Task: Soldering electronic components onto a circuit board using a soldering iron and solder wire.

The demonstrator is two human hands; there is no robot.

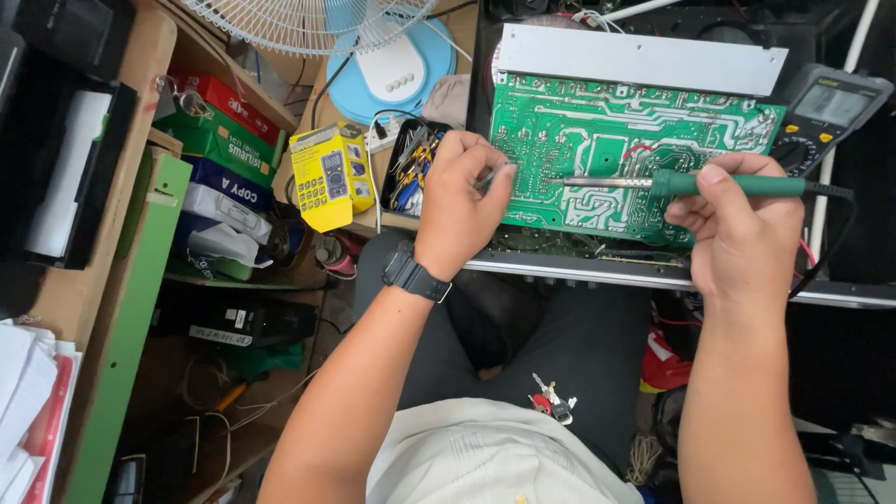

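A large green circuit board (597, 140) lies solder-side up in a dark chassis, with a grey metal plate (644, 56) along its far edge. My right hand (737, 233) grips a green-handled soldering iron (728, 185), whose metal tip points left onto the board's middle. My left hand (462, 201) rests at the board's left edge, fingers pinched on a thin wire, probably solder, aimed toward the iron tip. A black watch (415, 277) is on my left wrist.
A multimeter (826, 117) lies at the right of the board. A black tray of small parts (411, 168), a yellow box (329, 175) and a fan (373, 47) stand to the left. Shelves with boxes (224, 149) fill the left side. Keys (553, 401) rest on my lap.
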